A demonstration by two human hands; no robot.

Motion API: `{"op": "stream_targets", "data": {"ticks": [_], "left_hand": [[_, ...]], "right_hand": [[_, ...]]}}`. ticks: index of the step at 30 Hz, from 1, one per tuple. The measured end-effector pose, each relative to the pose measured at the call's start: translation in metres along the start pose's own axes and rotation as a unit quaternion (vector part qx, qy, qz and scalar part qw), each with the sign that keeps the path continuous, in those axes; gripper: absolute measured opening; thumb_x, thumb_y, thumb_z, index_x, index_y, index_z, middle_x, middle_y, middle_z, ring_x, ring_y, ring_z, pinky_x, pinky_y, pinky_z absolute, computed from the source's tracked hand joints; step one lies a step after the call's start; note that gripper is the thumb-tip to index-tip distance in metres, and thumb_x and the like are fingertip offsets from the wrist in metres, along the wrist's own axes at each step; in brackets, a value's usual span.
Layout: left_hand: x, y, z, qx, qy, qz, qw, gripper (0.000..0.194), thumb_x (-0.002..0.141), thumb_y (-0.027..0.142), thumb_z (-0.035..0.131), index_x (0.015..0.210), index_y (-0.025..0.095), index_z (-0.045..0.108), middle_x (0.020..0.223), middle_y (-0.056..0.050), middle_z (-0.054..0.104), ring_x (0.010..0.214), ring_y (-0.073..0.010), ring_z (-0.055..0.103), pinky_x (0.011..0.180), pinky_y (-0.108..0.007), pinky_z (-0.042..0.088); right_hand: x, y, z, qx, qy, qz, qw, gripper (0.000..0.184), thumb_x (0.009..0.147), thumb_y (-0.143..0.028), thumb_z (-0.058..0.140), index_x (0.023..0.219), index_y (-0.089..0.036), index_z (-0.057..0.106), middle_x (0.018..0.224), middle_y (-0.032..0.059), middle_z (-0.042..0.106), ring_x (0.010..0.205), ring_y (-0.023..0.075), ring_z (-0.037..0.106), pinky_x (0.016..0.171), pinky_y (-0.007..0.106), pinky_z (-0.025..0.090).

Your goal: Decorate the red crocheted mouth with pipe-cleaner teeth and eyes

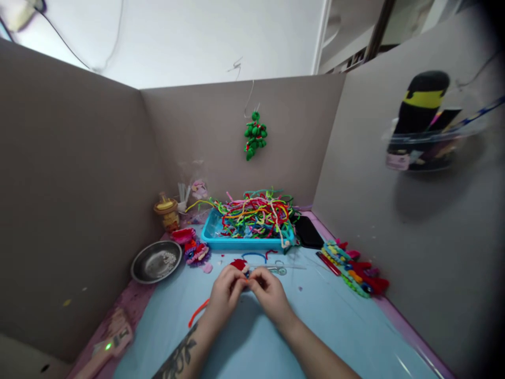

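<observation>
Hands [225, 292] [271, 296]: both pinched closed on red-orange piece [239, 264] | light-blue tabletop [335, 316] | grey partitions [197, 131] around

- one left hand [224, 291], one right hand [273, 296]
- one orange strand [198, 311]
- one blue tray [244, 244]
- tangled fuzzy strands [256, 213], too many to count
- one metal bowl [148, 263]
- one lidded cup [167, 212]
- one pair of scissors [281, 271]

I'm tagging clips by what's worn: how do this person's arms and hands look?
The left hand and right hand wear no gloves. The left forearm, sleeveless as far as it shows, bears a dark, leafy tattoo; the right forearm, also sleeveless, shows no marking. No watch or bracelet shows.
</observation>
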State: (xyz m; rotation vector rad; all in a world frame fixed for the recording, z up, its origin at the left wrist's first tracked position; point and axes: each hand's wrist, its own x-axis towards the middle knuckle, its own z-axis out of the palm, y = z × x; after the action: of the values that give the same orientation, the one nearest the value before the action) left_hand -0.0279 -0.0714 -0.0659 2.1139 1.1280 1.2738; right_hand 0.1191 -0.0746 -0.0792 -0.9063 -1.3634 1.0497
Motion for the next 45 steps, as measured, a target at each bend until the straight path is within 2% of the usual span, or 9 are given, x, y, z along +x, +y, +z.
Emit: {"op": "stream_targets", "data": {"ticks": [4, 9, 15, 20, 24, 27, 31, 39, 45], "left_hand": [[-0.003, -0.002, -0.002, 0.037, 0.013, 0.037, 0.999, 0.014, 0.086, 0.020, 0.047, 0.076, 0.017, 0.057, 0.074, -0.004, 0.055, 0.071, -0.0154, 0.053, 0.064, -0.028, 0.044], [-0.004, -0.001, -0.004, 0.015, 0.029, 0.048, 0.998, 0.014, 0.085, 0.022, 0.050, 0.076, 0.017, 0.060, 0.071, -0.003, 0.056, 0.069, -0.0153, 0.054, 0.062, -0.027, 0.044], [-0.007, 0.001, -0.003, -0.007, 0.030, 0.039, 0.999, 0.013, 0.083, 0.021, 0.054, 0.074, 0.018, 0.063, 0.070, -0.004, 0.057, 0.067, -0.0151, 0.054, 0.060, -0.026, 0.044], [-0.006, 0.004, -0.002, -0.054, 0.025, -0.009, 0.998, 0.017, 0.084, 0.026, 0.054, 0.082, 0.018, 0.069, 0.074, -0.006, 0.060, 0.070, -0.0159, 0.057, 0.064, -0.028, 0.046], [-0.001, 0.002, 0.001, -0.194, 0.023, -0.127, 0.972, 0.022, 0.081, 0.034, 0.056, 0.082, 0.016, 0.068, 0.077, -0.006, 0.064, 0.072, -0.0163, 0.059, 0.067, -0.029, 0.048], [0.001, -0.001, 0.003, -0.322, -0.011, -0.229, 0.918, 0.024, 0.073, 0.037, 0.067, 0.077, 0.013, 0.064, 0.071, -0.003, 0.064, 0.066, -0.0138, 0.058, 0.065, -0.027, 0.047], [0.003, -0.002, 0.002, -0.395, -0.040, -0.259, 0.880, 0.026, 0.065, 0.034, 0.074, 0.070, 0.014, 0.059, 0.067, 0.000, 0.063, 0.062, -0.0110, 0.057, 0.063, -0.024, 0.043], [0.004, 0.000, -0.004, -0.355, -0.093, -0.246, 0.897, 0.024, 0.064, 0.028, 0.075, 0.066, 0.013, 0.056, 0.063, 0.001, 0.062, 0.060, -0.0108, 0.056, 0.060, -0.022, 0.039], [0.005, -0.001, -0.007, -0.320, -0.090, -0.228, 0.915, 0.018, 0.068, 0.028, 0.071, 0.074, 0.013, 0.062, 0.068, 0.000, 0.062, 0.062, -0.0113, 0.056, 0.061, -0.023, 0.041]], "right_hand": [[-0.002, -0.004, 0.003, 0.040, -0.024, 0.022, 0.999, 0.028, 0.075, -0.043, 0.063, 0.068, -0.017, 0.056, 0.065, 0.0001, 0.053, 0.059, 0.0123, 0.047, 0.056, 0.024, 0.037], [0.000, 0.007, 0.006, 0.135, -0.052, 0.121, 0.982, 0.040, 0.066, -0.054, 0.068, 0.066, -0.018, 0.051, 0.046, -0.0082, 0.035, 0.039, 0.0056, 0.025, 0.039, 0.021, 0.017], [-0.002, 0.005, 0.004, 0.081, -0.054, 0.095, 0.991, 0.036, 0.073, -0.051, 0.063, 0.067, -0.017, 0.053, 0.050, -0.0070, 0.034, 0.043, 0.0065, 0.026, 0.041, 0.022, 0.018], [-0.004, -0.002, 0.006, 0.077, -0.026, 0.078, 0.994, 0.033, 0.075, -0.049, 0.061, 0.069, -0.018, 0.052, 0.055, -0.0052, 0.038, 0.046, 0.0076, 0.029, 0.042, 0.022, 0.019], [-0.003, 0.001, 0.006, 0.121, -0.011, 0.095, 0.988, 0.032, 0.076, -0.048, 0.061, 0.070, -0.018, 0.052, 0.054, -0.0057, 0.038, 0.043, 0.0066, 0.028, 0.041, 0.021, 0.019], [-0.002, 0.003, 0.005, 0.188, -0.015, 0.116, 0.975, 0.032, 0.073, -0.046, 0.065, 0.068, -0.018, 0.050, 0.053, -0.0067, 0.039, 0.041, 0.0047, 0.026, 0.040, 0.020, 0.017], [-0.001, -0.003, 0.002, 0.276, -0.063, 0.166, 0.945, 0.034, 0.067, -0.043, 0.071, 0.067, -0.017, 0.049, 0.054, -0.0067, 0.042, 0.040, 0.0027, 0.025, 0.039, 0.019, 0.015], [0.002, -0.005, -0.013, 0.333, -0.175, 0.287, 0.881, 0.029, 0.062, -0.029, 0.076, 0.063, -0.014, 0.051, 0.051, -0.0050, 0.047, 0.037, 0.0005, 0.024, 0.036, 0.016, 0.009], [0.001, -0.006, -0.012, 0.346, -0.176, 0.324, 0.863, 0.024, 0.064, -0.024, 0.073, 0.066, -0.014, 0.051, 0.053, -0.0042, 0.049, 0.037, 0.0007, 0.028, 0.035, 0.015, 0.009]]}}
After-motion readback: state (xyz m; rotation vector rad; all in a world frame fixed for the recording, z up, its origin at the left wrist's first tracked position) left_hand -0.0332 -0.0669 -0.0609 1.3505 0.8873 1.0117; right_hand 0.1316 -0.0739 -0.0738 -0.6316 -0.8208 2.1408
